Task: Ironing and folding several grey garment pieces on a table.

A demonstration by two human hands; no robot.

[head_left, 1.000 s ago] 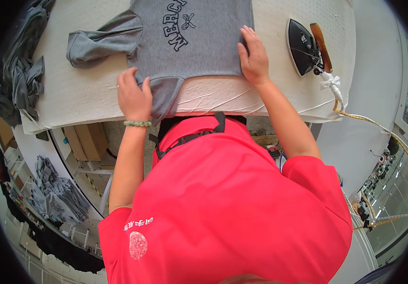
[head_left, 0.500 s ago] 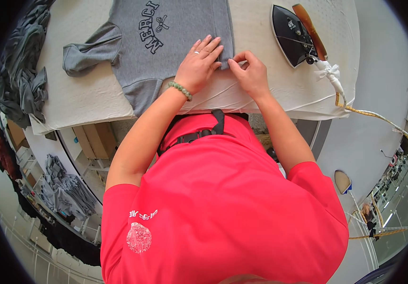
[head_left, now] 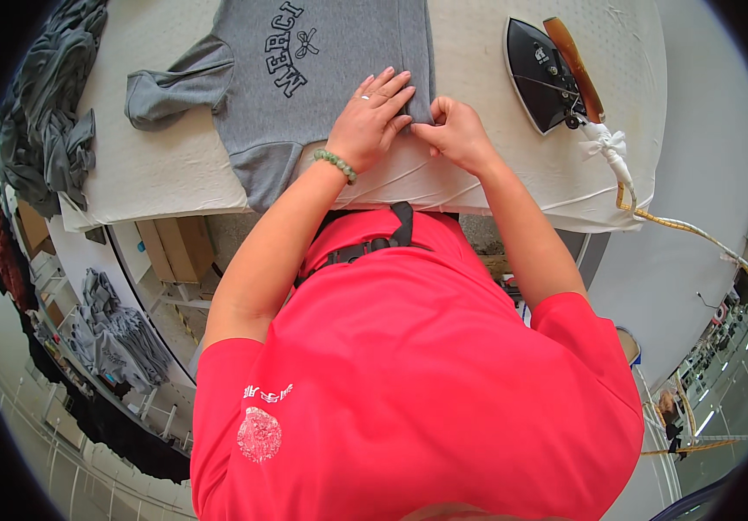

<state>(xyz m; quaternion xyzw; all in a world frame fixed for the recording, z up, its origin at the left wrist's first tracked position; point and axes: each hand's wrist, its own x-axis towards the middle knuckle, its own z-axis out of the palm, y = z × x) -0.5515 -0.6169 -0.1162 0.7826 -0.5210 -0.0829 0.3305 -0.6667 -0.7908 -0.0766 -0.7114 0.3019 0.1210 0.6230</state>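
A grey sweatshirt with dark outlined lettering and a bow lies spread on the pale padded table. My left hand, wearing a ring and a green bead bracelet, lies flat on the sweatshirt near its lower right corner, fingers stretched out. Just right of it, my right hand pinches the sweatshirt's edge at that corner between thumb and bent fingers. The exact bit of cloth in the pinch is mostly hidden by the fingers.
An iron with a dark body and brown handle rests at the right, its white-wrapped cord trailing off the table's edge. Crumpled grey garments are heaped at the far left. Below stand a cardboard box and more stacked grey garments.
My right hand has drawn in closer to my left, its fingers curling tighter at the sweatshirt's corner. My left hand keeps its place on the cloth. The whole view has shifted slightly.
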